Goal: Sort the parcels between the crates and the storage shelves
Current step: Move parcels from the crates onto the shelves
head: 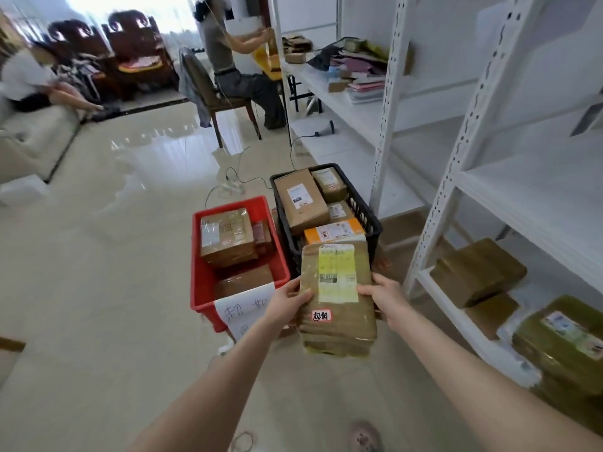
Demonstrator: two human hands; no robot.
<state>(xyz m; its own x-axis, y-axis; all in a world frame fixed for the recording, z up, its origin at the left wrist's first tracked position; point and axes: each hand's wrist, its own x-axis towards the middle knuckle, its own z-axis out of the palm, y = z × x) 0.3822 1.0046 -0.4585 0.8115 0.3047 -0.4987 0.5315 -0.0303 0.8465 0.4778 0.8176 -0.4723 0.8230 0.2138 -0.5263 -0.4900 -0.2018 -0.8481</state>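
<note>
From the head view, the person holds a taped brown parcel (337,298) out in front, above the floor, just this side of the two crates. The left hand (287,305) clasps its left edge, thumb over the top face; the right hand (383,296) clasps the right edge, so each grip is closed on the parcel. Its face carries a yellow-and-white shipping label (336,274) and, lower down, a small red-bordered sticker (321,315) with handwritten characters.

Beyond it on the floor stand a red crate (204,288), holding a few taped boxes and fronted by a handwritten paper sign (243,309), and a black crate (367,213) packed with cartons and an orange-labelled parcel. To the right rise white storage shelves (434,223), with several wrapped parcels on the lowest level and most upper levels bare.

My guess is that the label is being read to decide where this parcel goes. The sticker's characters look like those on the red crate's sign, though blur keeps me from being sure. If so, the next move calls for swinging it left and lowering it among the boxes.
</note>
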